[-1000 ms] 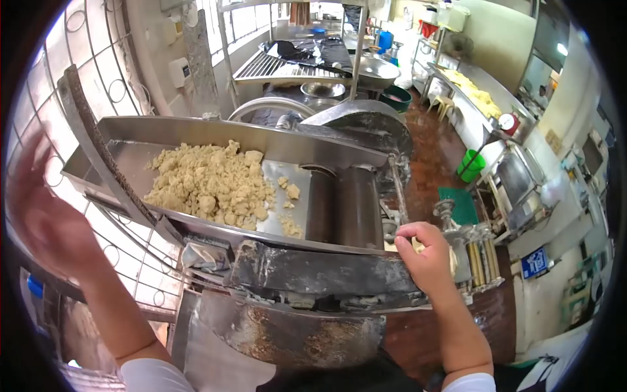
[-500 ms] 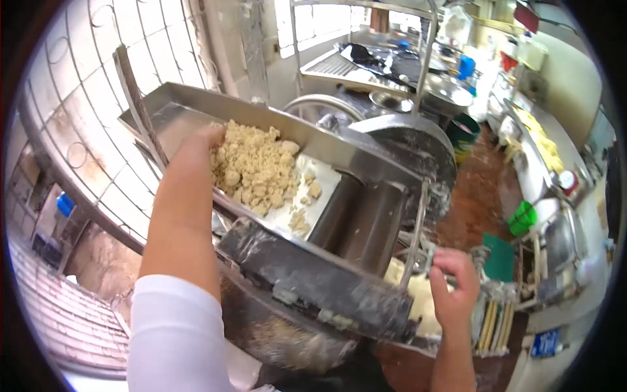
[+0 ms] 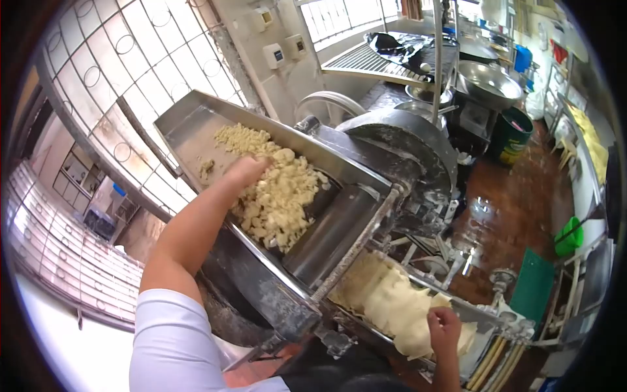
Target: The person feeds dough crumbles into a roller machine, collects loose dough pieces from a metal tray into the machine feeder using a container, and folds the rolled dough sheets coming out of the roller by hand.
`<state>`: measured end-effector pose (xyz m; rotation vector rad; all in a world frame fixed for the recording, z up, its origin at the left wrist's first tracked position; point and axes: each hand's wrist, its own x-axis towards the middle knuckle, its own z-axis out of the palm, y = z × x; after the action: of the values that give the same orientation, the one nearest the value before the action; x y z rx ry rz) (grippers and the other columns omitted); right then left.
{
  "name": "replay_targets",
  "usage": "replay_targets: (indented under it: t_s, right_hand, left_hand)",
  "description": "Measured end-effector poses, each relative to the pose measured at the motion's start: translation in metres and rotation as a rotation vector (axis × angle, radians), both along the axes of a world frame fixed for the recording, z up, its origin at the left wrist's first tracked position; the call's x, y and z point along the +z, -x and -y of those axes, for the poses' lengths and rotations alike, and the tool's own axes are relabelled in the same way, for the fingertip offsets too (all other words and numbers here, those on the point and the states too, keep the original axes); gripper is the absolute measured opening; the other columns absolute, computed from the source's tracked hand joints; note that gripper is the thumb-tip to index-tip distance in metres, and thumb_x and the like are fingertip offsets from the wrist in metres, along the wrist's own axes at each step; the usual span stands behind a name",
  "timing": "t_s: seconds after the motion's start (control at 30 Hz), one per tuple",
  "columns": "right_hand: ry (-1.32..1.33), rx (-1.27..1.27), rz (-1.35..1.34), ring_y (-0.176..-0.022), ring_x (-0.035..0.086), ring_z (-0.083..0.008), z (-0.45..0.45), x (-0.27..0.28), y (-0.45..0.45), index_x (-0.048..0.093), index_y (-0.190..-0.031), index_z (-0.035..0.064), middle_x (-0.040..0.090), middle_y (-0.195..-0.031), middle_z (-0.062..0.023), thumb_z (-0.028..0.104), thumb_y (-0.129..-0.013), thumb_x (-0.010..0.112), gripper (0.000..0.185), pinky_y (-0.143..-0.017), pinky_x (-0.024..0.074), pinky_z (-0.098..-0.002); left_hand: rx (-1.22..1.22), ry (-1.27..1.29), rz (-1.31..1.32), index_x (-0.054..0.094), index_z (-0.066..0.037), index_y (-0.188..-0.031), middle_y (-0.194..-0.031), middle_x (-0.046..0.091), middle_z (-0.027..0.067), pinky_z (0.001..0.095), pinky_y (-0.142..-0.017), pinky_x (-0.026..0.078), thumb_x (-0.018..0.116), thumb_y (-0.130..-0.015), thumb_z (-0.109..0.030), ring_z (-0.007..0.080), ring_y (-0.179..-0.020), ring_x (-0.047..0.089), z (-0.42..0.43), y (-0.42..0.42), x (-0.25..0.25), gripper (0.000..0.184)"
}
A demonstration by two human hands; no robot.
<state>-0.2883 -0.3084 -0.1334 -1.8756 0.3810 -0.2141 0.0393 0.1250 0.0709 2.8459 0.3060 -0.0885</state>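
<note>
Pale, crumbly dough (image 3: 281, 189) lies heaped in the metal feed tray (image 3: 189, 124) of a roller machine, reaching down to the rollers (image 3: 336, 232). My left hand (image 3: 248, 171) is in the middle of this heap, touching the crumbs. Its fingers are partly hidden, so their grip is unclear. Below the rollers, a folded, ragged dough sheet (image 3: 392, 304) rests in a lower tray. At the sheet's right end, my right hand (image 3: 444, 325) is closed, its curled fingers against a raised flap of dough.
A floury curved guard (image 3: 408, 140) stands beyond the feed tray. Metal bowls (image 3: 490, 80) and a dark bin (image 3: 511, 137) are farther back. A green board (image 3: 532, 284) and several wooden rods (image 3: 499, 362) lie at the right. A barred window (image 3: 124, 72) flanks the left.
My view has shifted. The left hand has moved down the tray, and the crumbs now reach the rollers. My right hand has gone from beside the machine's side rod to the dough sheet.
</note>
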Motion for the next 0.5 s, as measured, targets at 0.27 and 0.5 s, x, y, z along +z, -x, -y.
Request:
replay_targets:
  t_s: [0.27, 0.5]
  right_hand:
    - [-0.023, 0.147, 0.084, -0.081, 0.061, -0.0169, -0.019, 0.003, -0.042, 0.066, -0.087, 0.0032, 0.066, -0.086, -0.0074, 0.015, -0.082, 0.066, 0.013, -0.069, 0.0494, -0.0295]
    - [-0.203, 0.197, -0.015, -0.071, 0.06, -0.0105, -0.039, -0.037, -0.047, 0.066, -0.087, 0.0019, 0.065, -0.082, -0.0037, 0.013, -0.083, 0.066, 0.012, -0.065, 0.0474, -0.0239]
  left_hand:
    - [-0.421, -0.422, 0.63, 0.058, -0.004, -0.097, -0.099, 0.058, 0.0132, 0.0428, -0.081, 0.043, 0.056, -0.085, -0.046, 0.03, -0.1, 0.053, 0.064, 0.041, -0.014, 0.043]
    - [-0.401, -0.343, 0.241, 0.065, -0.007, -0.085, -0.084, 0.066, 0.0148, 0.0444, -0.07, 0.05, 0.047, -0.09, -0.039, 0.0327, -0.081, 0.063, 0.092, 0.057, -0.026, 0.037]
